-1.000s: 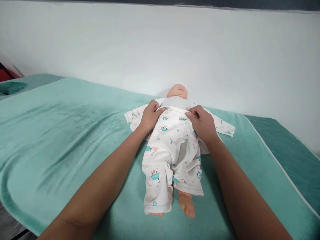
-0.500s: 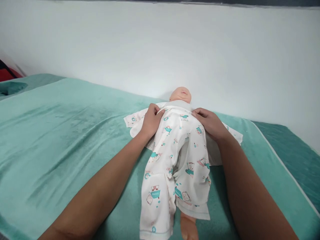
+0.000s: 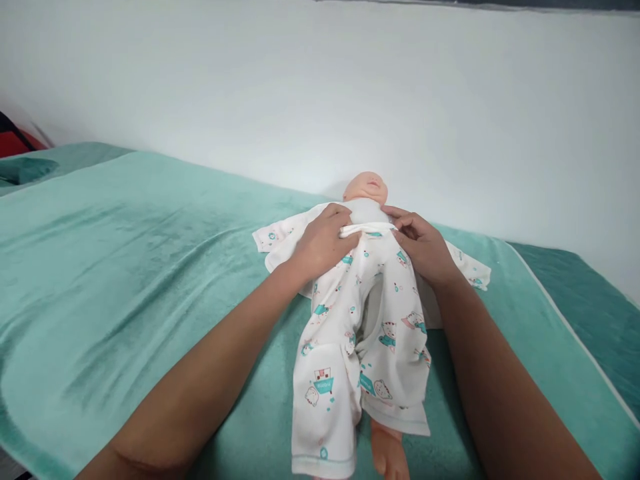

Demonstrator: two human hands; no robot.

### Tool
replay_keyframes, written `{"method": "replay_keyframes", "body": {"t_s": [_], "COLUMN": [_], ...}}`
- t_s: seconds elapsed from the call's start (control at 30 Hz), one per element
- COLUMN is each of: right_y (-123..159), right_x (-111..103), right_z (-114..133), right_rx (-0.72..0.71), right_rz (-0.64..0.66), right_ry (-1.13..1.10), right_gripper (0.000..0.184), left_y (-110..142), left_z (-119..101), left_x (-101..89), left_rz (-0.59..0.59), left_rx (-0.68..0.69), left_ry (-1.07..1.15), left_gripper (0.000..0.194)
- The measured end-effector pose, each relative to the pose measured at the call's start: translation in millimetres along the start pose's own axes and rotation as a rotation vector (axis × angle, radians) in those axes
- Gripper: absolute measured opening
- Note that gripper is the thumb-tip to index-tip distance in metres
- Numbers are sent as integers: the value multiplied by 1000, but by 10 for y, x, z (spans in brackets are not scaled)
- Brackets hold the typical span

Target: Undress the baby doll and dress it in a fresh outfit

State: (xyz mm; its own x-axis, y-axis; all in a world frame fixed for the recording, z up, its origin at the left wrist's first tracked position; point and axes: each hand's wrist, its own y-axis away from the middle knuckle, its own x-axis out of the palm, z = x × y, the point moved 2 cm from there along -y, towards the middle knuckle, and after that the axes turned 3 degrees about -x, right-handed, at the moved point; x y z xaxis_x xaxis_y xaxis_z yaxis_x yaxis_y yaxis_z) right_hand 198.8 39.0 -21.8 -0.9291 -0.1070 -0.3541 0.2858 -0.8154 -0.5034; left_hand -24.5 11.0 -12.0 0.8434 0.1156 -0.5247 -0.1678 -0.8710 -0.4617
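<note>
A baby doll (image 3: 369, 189) lies on its back, head toward the wall, with one foot showing below a trouser leg. White printed baby trousers (image 3: 387, 267) cover its legs and lower body. My left hand (image 3: 327, 237) grips the waistband on the left side, thumb on the front and fingers over the folded edge. At the right side of the waistband, my right hand (image 3: 417, 243) pinches the cloth between thumb and fingers. A white printed baby top (image 3: 277, 233) lies spread under the doll, its sleeves out to both sides.
A light green blanket (image 3: 150, 267) lies beneath the doll, over a darker green cover (image 3: 570, 293) at the right. The white wall (image 3: 300, 93) rises just behind the doll's head. Something red and black (image 3: 15, 141) stands at the far left.
The waistband has come down from the upper chest, baring more of the white chest. My left hand has moved inward over the front of the waistband. The view has shifted slightly.
</note>
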Motion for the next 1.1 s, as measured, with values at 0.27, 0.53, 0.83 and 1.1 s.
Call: {"method": "replay_keyframes", "body": {"t_s": [0.27,0.53,0.83,1.1], "right_y": [-78,-177,-267,-358], "right_x": [121,8,53,7], "right_z": [166,-31,-135,-275], "right_rx": [61,150,64,93], "right_rz": [-94,-216,-214,-79], "right_ry": [163,390,377,457], "right_gripper": [12,11,17,22], "left_y": [-253,-436,-405,-570], "left_z": [308,348,451,476], "left_x": [-22,79,85,55], "left_rz": [-180,-65,-6,-36], "left_rx": [-142,-126,-77,-154], "left_ry": [35,149,308,117], "left_gripper": [26,23,24,24]}}
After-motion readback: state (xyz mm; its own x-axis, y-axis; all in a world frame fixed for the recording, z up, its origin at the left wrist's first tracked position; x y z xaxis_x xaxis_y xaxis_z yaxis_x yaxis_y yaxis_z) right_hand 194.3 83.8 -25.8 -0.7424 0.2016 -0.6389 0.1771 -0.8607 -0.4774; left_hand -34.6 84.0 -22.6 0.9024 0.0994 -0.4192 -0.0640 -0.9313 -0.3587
